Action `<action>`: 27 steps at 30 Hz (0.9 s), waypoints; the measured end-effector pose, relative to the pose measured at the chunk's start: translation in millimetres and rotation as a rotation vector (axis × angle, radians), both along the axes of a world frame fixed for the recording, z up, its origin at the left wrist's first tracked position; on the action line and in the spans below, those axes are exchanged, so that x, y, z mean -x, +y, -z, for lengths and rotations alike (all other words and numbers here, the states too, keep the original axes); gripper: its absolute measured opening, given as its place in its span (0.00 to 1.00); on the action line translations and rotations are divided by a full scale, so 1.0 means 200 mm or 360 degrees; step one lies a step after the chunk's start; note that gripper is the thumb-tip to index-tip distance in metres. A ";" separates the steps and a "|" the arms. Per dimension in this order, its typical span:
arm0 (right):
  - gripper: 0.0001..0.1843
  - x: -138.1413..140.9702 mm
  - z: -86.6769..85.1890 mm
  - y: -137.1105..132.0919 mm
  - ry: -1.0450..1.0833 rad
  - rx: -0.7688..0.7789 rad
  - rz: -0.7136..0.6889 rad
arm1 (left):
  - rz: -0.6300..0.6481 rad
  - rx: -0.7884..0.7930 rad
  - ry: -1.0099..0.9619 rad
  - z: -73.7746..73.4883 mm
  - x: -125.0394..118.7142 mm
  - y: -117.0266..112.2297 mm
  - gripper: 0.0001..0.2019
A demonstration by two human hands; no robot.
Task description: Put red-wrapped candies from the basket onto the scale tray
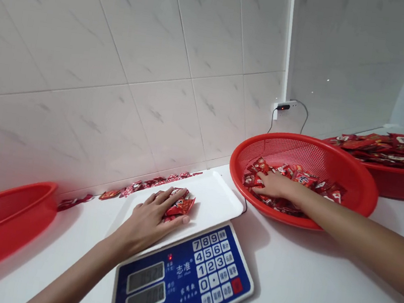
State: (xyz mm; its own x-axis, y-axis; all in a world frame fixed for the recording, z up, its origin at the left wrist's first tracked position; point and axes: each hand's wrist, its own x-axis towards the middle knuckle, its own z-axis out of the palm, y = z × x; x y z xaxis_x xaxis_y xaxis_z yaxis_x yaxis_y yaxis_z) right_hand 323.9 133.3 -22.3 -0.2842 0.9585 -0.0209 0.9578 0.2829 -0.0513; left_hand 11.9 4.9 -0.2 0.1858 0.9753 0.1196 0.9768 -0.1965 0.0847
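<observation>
My left hand [155, 215] lies over a small heap of red snack packets [181, 206] on the white tray [214, 198] of a digital scale. Its fingers curve over the heap and the thumb rests on the near side, so the packets sit between them. Part of the heap is hidden under the palm. My right hand [271, 183] reaches into a red mesh basket [363, 194], touching the loose red packets [305, 178] inside. Its visible fingers are apart among the packets, with nothing clearly gripped. Below the tray is the scale's blue keypad panel [182, 289].
A second red basket [400, 182] piled with packets [394, 148] stands at the far right. Another red basket [5, 239] is at the left. Several flat packets [154, 182] line the wall behind the tray. A power strip [285, 107] with cables is by the wall.
</observation>
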 end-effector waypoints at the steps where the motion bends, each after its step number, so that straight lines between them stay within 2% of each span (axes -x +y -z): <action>1: 0.41 -0.01 0.00 -0.01 0.0004 -0.0013 -0.0035 | 0.0036 -0.0007 -0.0015 0.00 0.00 0.01 0.33; 7: 0.42 -0.04 0.03 -0.12 0.0072 -0.0130 -0.0284 | 0.0126 -0.0123 -0.0038 0.01 0.01 0.03 0.27; 10: 0.42 -0.05 0.01 -0.15 0.0037 0.0055 -0.0413 | 0.0158 -0.0189 -0.0007 0.02 0.00 0.03 0.26; 13: 0.38 -0.07 -0.03 -0.16 0.0116 0.0279 -0.0467 | 0.0190 -0.0285 0.0024 0.02 -0.01 0.03 0.25; 17: 0.34 -0.10 -0.08 -0.15 0.0303 0.0362 -0.0508 | 0.0181 -0.0294 0.0052 0.02 -0.02 0.03 0.23; 20: 0.39 -0.12 -0.12 -0.15 0.0276 0.0440 -0.0446 | 0.0163 -0.0283 0.0067 0.02 -0.02 0.03 0.22; 23: 0.48 -0.14 -0.14 -0.15 0.0171 0.0611 -0.0358 | 0.0170 -0.0303 0.0054 0.01 -0.03 0.03 0.20; 27: 0.55 -0.15 -0.12 -0.15 0.0119 0.0666 -0.0307 | 0.0144 -0.0319 0.0082 0.01 -0.04 0.03 0.19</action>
